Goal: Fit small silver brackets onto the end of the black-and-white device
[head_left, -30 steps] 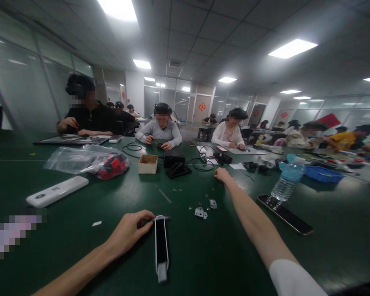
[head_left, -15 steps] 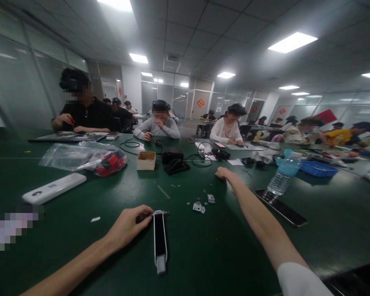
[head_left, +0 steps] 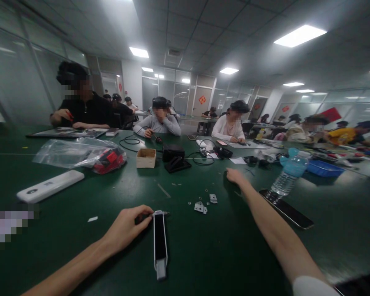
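Observation:
My left hand (head_left: pixel 131 224) pinches the upper end of a long, narrow black piece with a white frame (head_left: pixel 160 240). That piece lies on the green table (head_left: pixel 111 263), its grey block end towards me. A thin metal rod (head_left: pixel 165 213) crosses its top, beside my fingertips. Farther out, my right hand (head_left: pixel 236 176) is low over the table with its fingers curled together; whatever they hold is hidden. Between the hands lie two small metal brackets (head_left: pixel 200 207) and several tiny nut-like parts (head_left: pixel 207 203).
At left are a white elongated device (head_left: pixel 51 186) and a plastic bag (head_left: pixel 80 154) with red and black contents. A small cardboard box (head_left: pixel 146 158) stands ahead. On the right are a phone (head_left: pixel 286 209), a water bottle (head_left: pixel 285 176) and a blue tray (head_left: pixel 325 168). Co-workers sit opposite.
My right hand has shifted a little to the right over the table. My left hand keeps its pinch on the framed black piece. The view has moved slightly.

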### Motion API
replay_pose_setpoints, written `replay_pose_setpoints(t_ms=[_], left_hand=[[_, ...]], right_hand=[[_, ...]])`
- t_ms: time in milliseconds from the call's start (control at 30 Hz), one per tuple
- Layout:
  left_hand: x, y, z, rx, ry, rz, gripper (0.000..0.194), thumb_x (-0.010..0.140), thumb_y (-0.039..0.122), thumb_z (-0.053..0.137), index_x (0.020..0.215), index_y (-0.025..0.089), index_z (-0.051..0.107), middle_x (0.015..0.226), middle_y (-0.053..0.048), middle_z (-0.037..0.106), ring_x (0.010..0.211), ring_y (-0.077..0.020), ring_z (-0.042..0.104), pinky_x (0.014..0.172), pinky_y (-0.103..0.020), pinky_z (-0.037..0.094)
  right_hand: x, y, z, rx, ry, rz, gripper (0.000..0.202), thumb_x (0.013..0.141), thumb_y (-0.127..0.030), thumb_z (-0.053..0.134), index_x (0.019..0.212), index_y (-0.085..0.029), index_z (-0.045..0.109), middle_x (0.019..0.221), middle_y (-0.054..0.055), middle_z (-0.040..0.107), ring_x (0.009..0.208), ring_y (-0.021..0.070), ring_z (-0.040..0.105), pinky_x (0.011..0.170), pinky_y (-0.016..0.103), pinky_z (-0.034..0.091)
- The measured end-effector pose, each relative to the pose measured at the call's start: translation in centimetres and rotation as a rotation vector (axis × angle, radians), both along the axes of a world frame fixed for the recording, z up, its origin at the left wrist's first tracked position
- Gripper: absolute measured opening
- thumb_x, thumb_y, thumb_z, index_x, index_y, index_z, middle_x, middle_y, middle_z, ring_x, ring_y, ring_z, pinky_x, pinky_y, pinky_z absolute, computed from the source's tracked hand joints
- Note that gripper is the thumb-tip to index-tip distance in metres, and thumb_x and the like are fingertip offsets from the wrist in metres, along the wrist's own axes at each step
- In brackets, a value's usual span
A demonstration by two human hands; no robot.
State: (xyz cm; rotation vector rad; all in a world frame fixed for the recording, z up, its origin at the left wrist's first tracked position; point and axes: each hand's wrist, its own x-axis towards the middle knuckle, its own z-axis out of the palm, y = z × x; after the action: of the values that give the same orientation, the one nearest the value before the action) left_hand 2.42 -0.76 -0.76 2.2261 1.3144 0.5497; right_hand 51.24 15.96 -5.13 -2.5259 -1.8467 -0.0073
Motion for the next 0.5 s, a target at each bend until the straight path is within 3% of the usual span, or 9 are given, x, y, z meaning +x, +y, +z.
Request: replay_pose_setpoints(t_ms=[133,267,367,500], left_hand=[[-0.1,-0.1,-0.1,0.013,-0.019,-0.013,0.035,0.082,0.043,0.045,0.099,0.020,0.065,0.085,-0.002,0.069,0.074,-0.0189,0.061,0.069,-0.027,0.046],[-0.2,-0.2,-0.1,0.025,-0.036,-0.027,0.033,0.083,0.041,0.045,0.099,0.020,0.065,0.085,-0.002,0.068,0.073,-0.0180,0.060,0.069,-0.027,0.046],[-0.2,-0.2,-0.2,0.033,-0.046,-0.030,0.032,0.083,0.040,0.046,0.098,0.019,0.065,0.087,-0.002,0.068,0.074,-0.0178,0.060,0.069,-0.027,0.045],[-0.3,-0.3,-0.5,0.050,-0.072,-0.047,0.029,0.083,0.037,0.048,0.097,0.019,0.065,0.087,-0.002,0.068,0.074,-0.0166,0.059,0.068,-0.025,0.044]], right_hand=[[-2.5,-1.0,-0.1,-0.024,0.028,0.135,0.033,0.091,-0.033,0.050,0.120,-0.018,0.052,0.124,0.010,0.052,0.105,0.0209,0.054,0.089,0.042,0.046],[-4.5,-2.1,0.3,-0.093,0.058,0.190,0.051,0.096,-0.041,0.026,0.139,-0.015,0.034,0.147,0.015,0.027,0.134,0.0262,0.028,0.108,0.044,0.023],[-6.7,-2.6,0.7,-0.164,0.084,0.208,0.062,0.095,-0.050,0.013,0.144,-0.013,0.025,0.151,0.013,0.018,0.138,0.0283,0.015,0.110,0.048,0.014],[-11.7,-3.0,1.3,-0.267,0.122,0.290,0.078,0.088,-0.065,0.007,0.145,-0.014,0.021,0.152,0.014,0.011,0.139,0.0309,0.006,0.109,0.052,0.009]])
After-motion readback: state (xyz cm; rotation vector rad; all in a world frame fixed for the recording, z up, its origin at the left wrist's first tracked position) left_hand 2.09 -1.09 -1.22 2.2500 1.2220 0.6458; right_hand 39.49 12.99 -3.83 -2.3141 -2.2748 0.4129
